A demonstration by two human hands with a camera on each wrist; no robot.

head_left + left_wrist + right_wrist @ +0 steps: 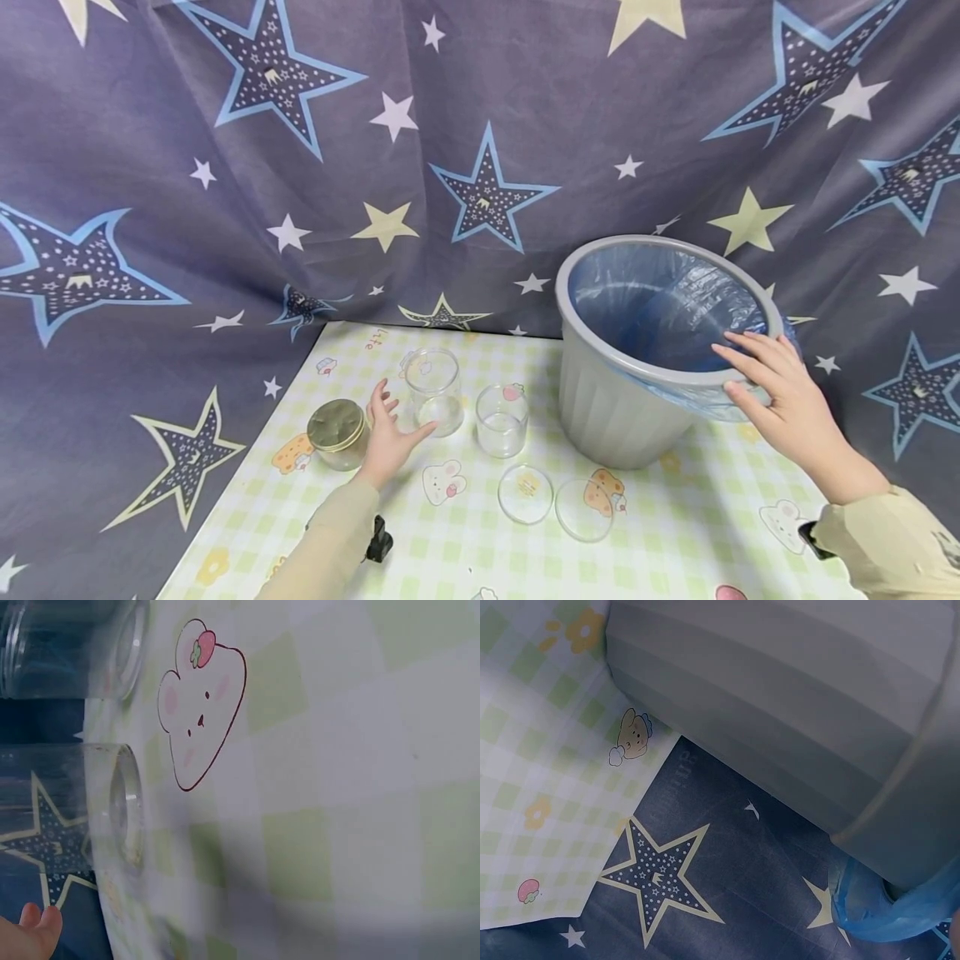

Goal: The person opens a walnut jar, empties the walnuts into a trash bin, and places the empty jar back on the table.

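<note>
My left hand (390,442) is spread with thumb and fingers apart, between a jar with a gold lid (336,423) and a tall clear jar (432,385). It holds nothing, and its thumb points toward the tall jar's base. A second clear jar (502,432) stands just to the right; both clear jars are uncapped. In the left wrist view, fingertips (49,924) show below a clear jar (120,806). My right hand (787,404) lies at the right rim of a grey bin (615,408), fingers extended over the opening. A blue bag (637,296) lines the bin.
Two clear round discs lie in front of the jars: a left disc (526,523) and a right disc (585,540). A green checked cloth (465,567) covers the table. A dark star-patterned curtain (405,192) hangs behind and beside it. Blue bag film (870,915) folds over the bin's rim.
</note>
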